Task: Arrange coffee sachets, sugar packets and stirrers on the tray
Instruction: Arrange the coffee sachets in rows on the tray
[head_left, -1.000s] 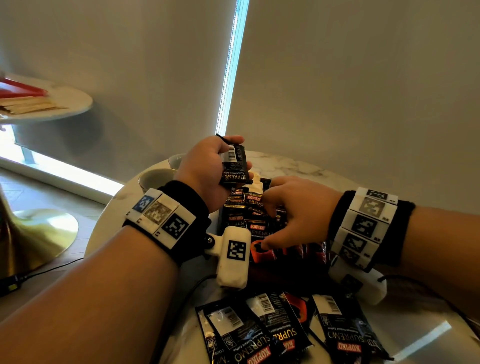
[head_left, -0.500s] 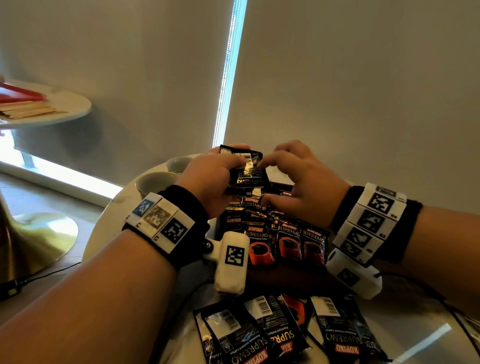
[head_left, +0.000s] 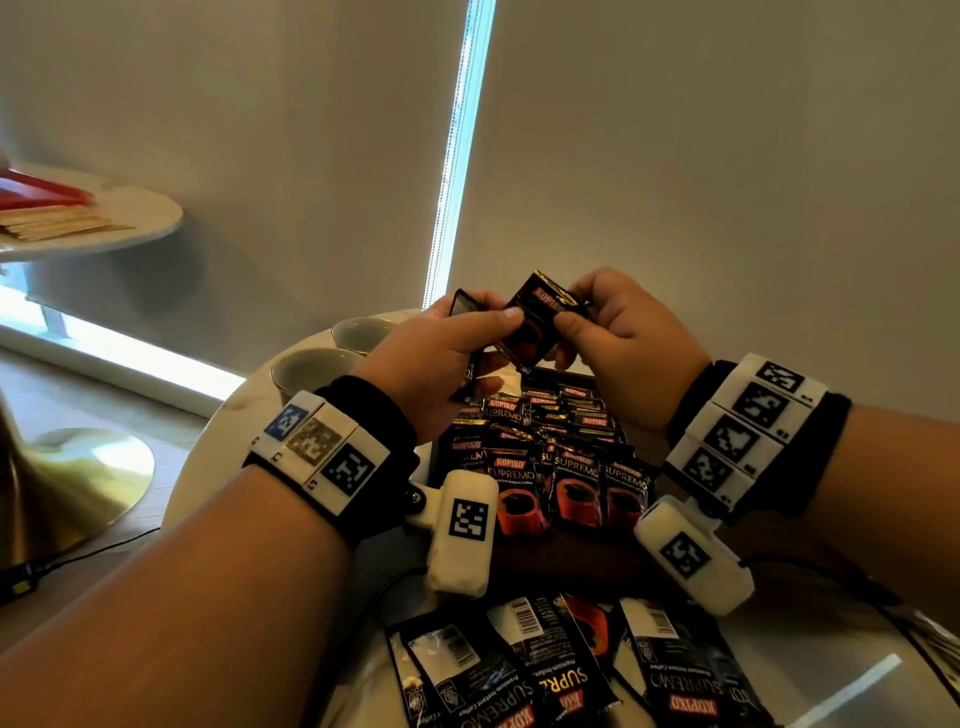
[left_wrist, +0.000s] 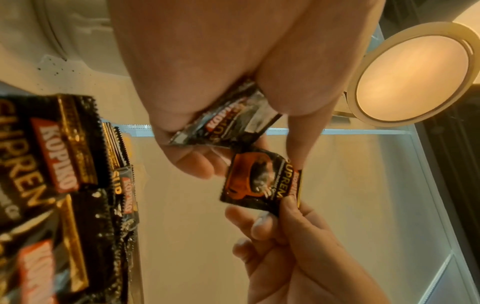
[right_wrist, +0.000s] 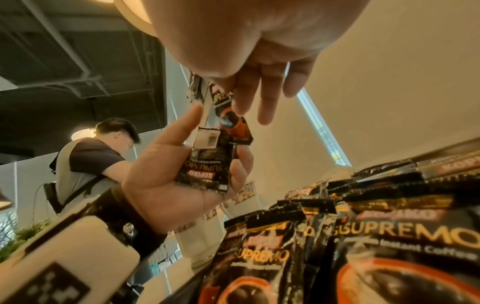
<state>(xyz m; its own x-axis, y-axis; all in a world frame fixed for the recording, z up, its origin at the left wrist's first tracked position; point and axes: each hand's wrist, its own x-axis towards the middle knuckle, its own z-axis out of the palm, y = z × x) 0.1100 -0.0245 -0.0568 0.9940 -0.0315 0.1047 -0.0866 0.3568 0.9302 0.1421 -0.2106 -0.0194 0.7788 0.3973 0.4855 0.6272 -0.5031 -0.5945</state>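
Sachet (head_left: 537, 325) pinched between right hand (head_left: 623, 338) and left hand (head_left: 441, 358), which also grips 1 more sachet (head_left: 464, 306); best release left thumb, then stand it upright in tray (head_left: 571, 558).

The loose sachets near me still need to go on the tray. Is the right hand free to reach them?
Probably not yet: the right hand pinches a coffee sachet above the tray. The loose sachets lie uncovered in front of it.

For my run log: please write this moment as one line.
left hand: holds a coffee sachet | right hand: pinches second sachet | tray: sachet rows
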